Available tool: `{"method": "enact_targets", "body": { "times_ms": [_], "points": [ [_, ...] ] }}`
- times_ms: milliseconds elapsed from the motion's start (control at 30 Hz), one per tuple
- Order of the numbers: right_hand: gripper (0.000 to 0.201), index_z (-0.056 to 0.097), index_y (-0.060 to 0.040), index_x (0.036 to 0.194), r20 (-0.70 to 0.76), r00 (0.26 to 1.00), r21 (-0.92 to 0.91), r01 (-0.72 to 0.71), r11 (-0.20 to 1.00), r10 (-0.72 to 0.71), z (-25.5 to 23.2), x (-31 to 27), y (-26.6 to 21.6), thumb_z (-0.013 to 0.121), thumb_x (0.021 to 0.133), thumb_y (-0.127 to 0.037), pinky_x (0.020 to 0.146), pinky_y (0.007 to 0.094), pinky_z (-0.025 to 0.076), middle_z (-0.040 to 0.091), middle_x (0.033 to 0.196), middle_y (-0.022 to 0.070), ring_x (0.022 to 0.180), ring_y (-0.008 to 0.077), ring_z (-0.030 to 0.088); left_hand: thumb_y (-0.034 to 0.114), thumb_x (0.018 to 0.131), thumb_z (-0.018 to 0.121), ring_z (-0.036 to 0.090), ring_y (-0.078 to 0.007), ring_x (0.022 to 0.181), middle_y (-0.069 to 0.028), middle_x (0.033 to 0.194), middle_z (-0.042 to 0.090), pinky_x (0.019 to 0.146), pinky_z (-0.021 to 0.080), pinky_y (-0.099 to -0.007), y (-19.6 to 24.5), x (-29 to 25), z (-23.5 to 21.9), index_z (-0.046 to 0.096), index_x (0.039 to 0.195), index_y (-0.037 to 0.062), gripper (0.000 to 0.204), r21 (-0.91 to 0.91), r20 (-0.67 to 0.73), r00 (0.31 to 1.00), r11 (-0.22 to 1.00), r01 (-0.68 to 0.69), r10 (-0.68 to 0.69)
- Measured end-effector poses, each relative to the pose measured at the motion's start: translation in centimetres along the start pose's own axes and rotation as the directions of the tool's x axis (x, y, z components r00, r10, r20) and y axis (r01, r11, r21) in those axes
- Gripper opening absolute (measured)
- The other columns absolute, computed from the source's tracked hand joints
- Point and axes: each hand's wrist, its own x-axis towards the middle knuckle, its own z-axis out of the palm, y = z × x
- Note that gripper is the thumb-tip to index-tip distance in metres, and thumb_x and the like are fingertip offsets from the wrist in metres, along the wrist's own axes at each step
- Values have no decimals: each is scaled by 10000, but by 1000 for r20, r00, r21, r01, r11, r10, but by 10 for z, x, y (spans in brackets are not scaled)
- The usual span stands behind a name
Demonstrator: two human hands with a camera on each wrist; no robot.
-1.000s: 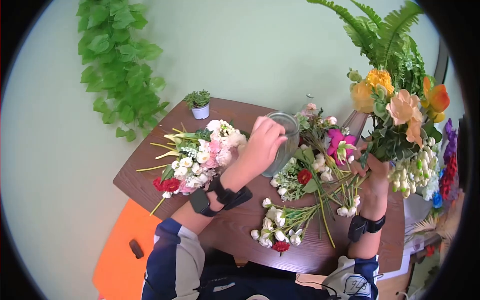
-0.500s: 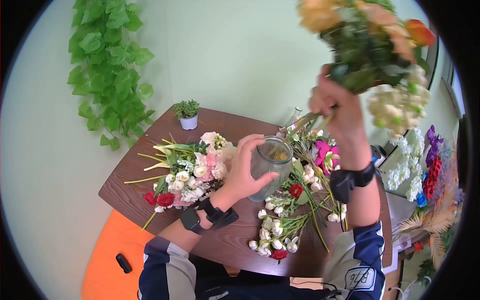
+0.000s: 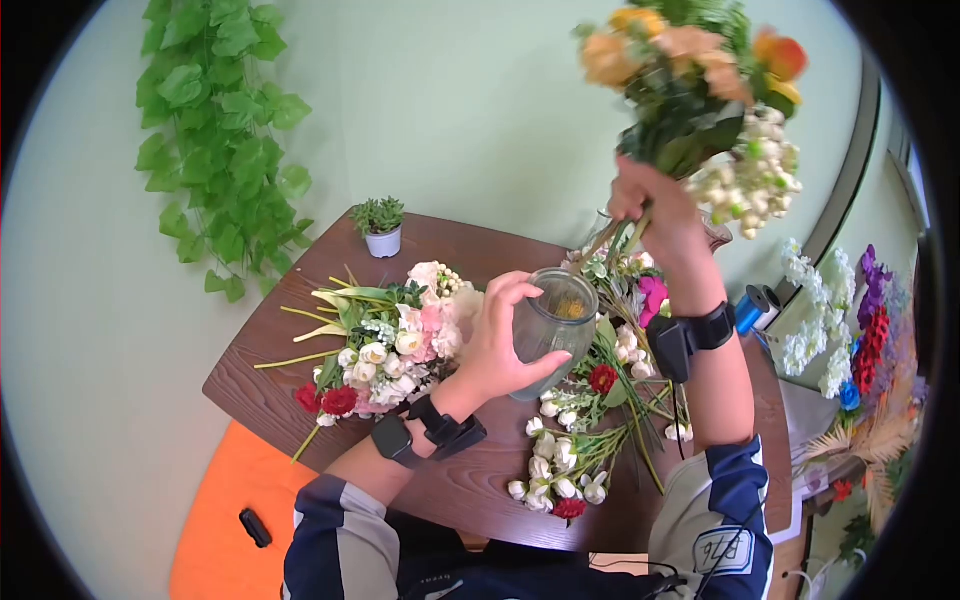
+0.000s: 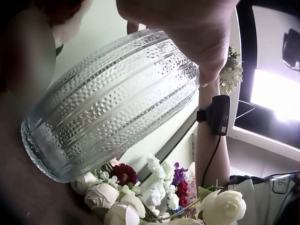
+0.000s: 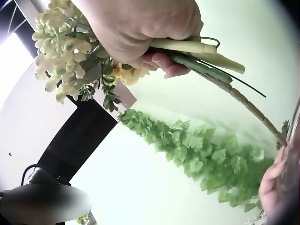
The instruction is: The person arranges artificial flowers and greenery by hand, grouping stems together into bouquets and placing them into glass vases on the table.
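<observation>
My left hand (image 3: 508, 345) holds the clear glass vase (image 3: 548, 345) near its rim, thumb in front and fingers round the far side. Ribbed, dimpled glass (image 4: 112, 103) fills much of the left wrist view. Above and right of the vase, my right hand (image 3: 660, 205) grips the stems of a bouquet (image 3: 690, 110) of orange, peach and yellow flowers with dark leaves and white berry sprays. The cut stems (image 5: 220, 70) stick out below that fist, and one long brown stem (image 5: 255, 110) reaches down to the vase's mouth.
Pink and white flowers (image 3: 400, 340) lie left of the vase on the brown table (image 3: 455, 490). White buds (image 3: 545, 465) and red blooms lie to its right and in front. A small potted plant (image 3: 382, 230) stands at the back, and blue spools (image 3: 755, 308) sit at the right.
My right hand has lifted the bouquet from the right and brought it up toward the vase, its stem ends at the mouth. My left hand has moved from above the rim to the vase's side.
</observation>
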Motion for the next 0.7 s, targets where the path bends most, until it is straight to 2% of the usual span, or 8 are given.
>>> {"method": "enact_targets", "body": {
  "times_ms": [100, 167, 200, 233, 267, 367, 533, 700],
  "points": [
    [120, 516, -16, 952, 83, 987, -24, -134, 991, 136, -7, -13, 33, 503, 861, -92, 535, 237, 366, 358, 545, -17, 507, 99, 388, 243, 575, 801, 410, -327, 1109, -173, 1177, 398, 941, 344, -421, -1, 0, 0, 380, 1140, 62, 727, -4, -4, 1000, 1000, 2, -2],
    [358, 452, -5, 1188, 88, 989, -6, -116, 993, 116, -23, -20, 60, 532, 882, -170, 615, 244, 439, 536, 680, 11, 612, 113, 519, 248, 571, 805, 407, -328, 1114, -173, 1178, 395, 942, 344, -417, 0, 0, 1, 380, 1145, 61, 738, -4, -1, 1000, 1000, 6, -6],
    [330, 486, -3, 1165, 88, 982, -282, 187, 941, -169, -36, -18, 82, 538, 879, -161, 618, 243, 447, 560, 722, 23, 635, 117, 536, 255, 571, 804, 417, -328, 1104, -169, 1167, 405, 929, 361, -409, 3, 0, 1, 394, 1132, 66, 720, -11, -16, 1000, 1000, 21, -21],
    [305, 521, 0, 1141, 166, 889, -520, 446, 729, -426, -50, -15, 104, 544, 877, -151, 621, 241, 455, 584, 763, 36, 658, 122, 553, 261, 571, 803, 428, -327, 1093, -166, 1155, 414, 915, 379, -401, 4, 1, 0, 408, 1119, 71, 702, -18, -29, 999, 999, 37, -37],
    [160, 578, -1, 974, 479, 714, -695, 664, 276, -510, -60, -9, 104, 557, 863, -113, 573, 255, 447, 554, 709, 41, 620, 125, 533, 261, 571, 803, 428, -327, 1093, -166, 1155, 414, 915, 379, -401, 5, 1, -1, 408, 1119, 71, 702, -13, -30, 999, 999, 40, -41],
    [134, 573, -4, 943, 405, 811, -650, 580, 490, -422, -37, -21, 71, 562, 857, -107, 562, 259, 443, 543, 690, 40, 602, 124, 525, 260, 571, 804, 429, -327, 1090, -164, 1154, 415, 902, 388, -395, 6, 4, -4, 408, 1121, 72, 704, 48, -9, 999, 998, 32, -32],
    [84, 558, -11, 864, 263, 960, -449, 210, 868, -96, 15, -48, 21, 574, 844, -91, 532, 269, 433, 515, 642, 36, 559, 123, 503, 254, 572, 801, 430, -329, 1090, -165, 1159, 406, 895, 394, -391, 5, 4, -3, 404, 1121, 71, 701, 6, 19, 998, 999, 53, -53],
    [76, 549, -16, 836, 184, 982, -376, 107, 920, -39, 37, -50, 6, 581, 839, -86, 513, 270, 419, 489, 610, 26, 526, 118, 478, 249, 572, 796, 427, -334, 1099, -165, 1157, 399, 893, 395, -393, 7, 3, -1, 397, 1123, 71, 703, 12, 8, 998, 998, 67, -67]
  ]
}}
